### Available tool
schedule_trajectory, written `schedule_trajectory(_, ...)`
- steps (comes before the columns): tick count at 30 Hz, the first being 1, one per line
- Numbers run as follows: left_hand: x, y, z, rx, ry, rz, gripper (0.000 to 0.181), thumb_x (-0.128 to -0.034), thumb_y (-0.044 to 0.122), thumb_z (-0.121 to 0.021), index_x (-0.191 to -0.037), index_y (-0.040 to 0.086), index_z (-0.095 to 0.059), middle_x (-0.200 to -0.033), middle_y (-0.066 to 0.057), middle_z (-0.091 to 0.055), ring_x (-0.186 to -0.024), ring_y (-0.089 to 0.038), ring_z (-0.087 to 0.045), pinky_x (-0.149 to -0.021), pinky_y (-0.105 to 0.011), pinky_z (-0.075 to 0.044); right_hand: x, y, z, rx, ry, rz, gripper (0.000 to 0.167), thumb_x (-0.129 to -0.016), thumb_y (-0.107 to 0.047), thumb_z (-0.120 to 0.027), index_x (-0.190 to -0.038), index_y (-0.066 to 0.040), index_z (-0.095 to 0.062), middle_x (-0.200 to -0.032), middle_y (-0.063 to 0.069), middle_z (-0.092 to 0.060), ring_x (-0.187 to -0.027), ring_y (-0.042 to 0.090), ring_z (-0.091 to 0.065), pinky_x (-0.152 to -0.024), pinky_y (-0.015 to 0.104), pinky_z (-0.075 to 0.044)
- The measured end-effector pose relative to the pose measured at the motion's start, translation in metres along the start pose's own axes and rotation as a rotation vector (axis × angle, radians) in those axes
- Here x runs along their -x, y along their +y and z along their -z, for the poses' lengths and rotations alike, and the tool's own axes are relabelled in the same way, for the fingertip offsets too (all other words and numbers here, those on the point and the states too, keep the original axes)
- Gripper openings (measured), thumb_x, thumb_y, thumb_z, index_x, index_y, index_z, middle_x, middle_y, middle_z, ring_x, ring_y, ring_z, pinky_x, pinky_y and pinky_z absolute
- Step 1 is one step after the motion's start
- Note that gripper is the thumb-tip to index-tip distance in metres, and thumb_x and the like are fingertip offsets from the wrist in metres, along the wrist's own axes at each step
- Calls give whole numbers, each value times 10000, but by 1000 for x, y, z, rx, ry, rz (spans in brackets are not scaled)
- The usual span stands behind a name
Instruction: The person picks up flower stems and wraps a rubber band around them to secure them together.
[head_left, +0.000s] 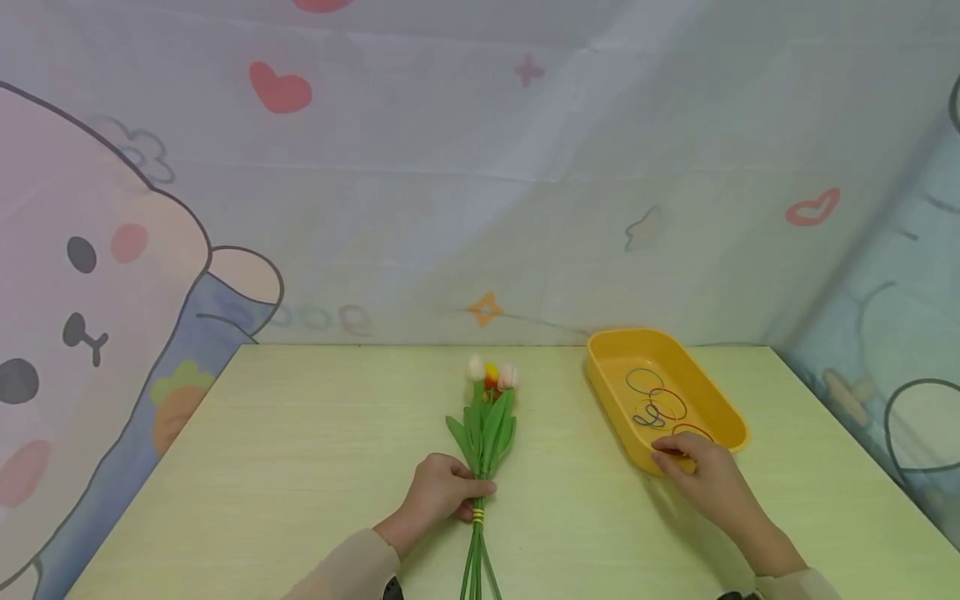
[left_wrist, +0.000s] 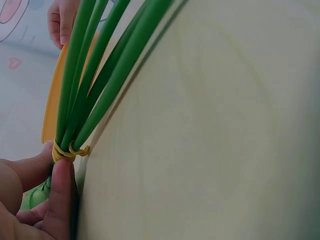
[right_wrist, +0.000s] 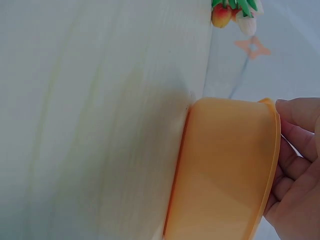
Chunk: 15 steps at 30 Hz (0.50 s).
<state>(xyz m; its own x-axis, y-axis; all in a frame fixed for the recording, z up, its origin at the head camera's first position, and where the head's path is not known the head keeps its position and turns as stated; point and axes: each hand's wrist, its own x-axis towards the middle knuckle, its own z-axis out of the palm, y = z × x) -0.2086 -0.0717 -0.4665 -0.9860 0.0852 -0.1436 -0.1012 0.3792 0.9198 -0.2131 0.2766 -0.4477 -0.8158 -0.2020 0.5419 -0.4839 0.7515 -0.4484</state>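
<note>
My left hand (head_left: 446, 490) holds a bunch of artificial tulips (head_left: 487, 429) by the stems, thumb and fingers on either side. White, pink and orange-yellow blooms point toward the back. A yellow rubber band (left_wrist: 65, 152) is wound round the stems, right at the left fingertips. My right hand (head_left: 701, 475) is at the near end of the yellow tray (head_left: 617, 400), its fingers bent at the rim. Whether these fingers pinch the rim, or something behind it, is hidden in the right wrist view. Inside the tray lie several coloured rubber bands (head_left: 647, 381).
The light wooden table (head_left: 300, 433) ends at a cloth backdrop (head_left: 420, 208) printed with hearts and a cartoon bear. The tray stands at the back right, by the table's far edge. Stem ends fan out toward the near edge.
</note>
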Motion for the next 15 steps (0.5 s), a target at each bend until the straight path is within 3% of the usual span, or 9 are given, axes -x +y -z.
schedule_trajectory(5, 0, 2, 1, 15, -11, 12, 205, -762, 140, -821, -707, -7, -690, -587, -48, -645, -417, -62, -578, -474, -244, -534, -1, -1, 0, 2, 2, 0, 94, -811, -27, -751, -889, -75, -729, -857, -30, -693, -782, 75, -617, -678, 280, -545)
schedule_trajectory(15, 0, 0, 0, 72, -28, 54, 184, -795, 84, -785, -832, -70, -691, -620, -76, -654, -454, -75, -602, -510, -257, -555, 0, 1, -2, 3, 16, 25, 106, -798, -8, -753, -881, -70, -731, -849, -26, -694, -780, 63, -610, -675, 274, -541)
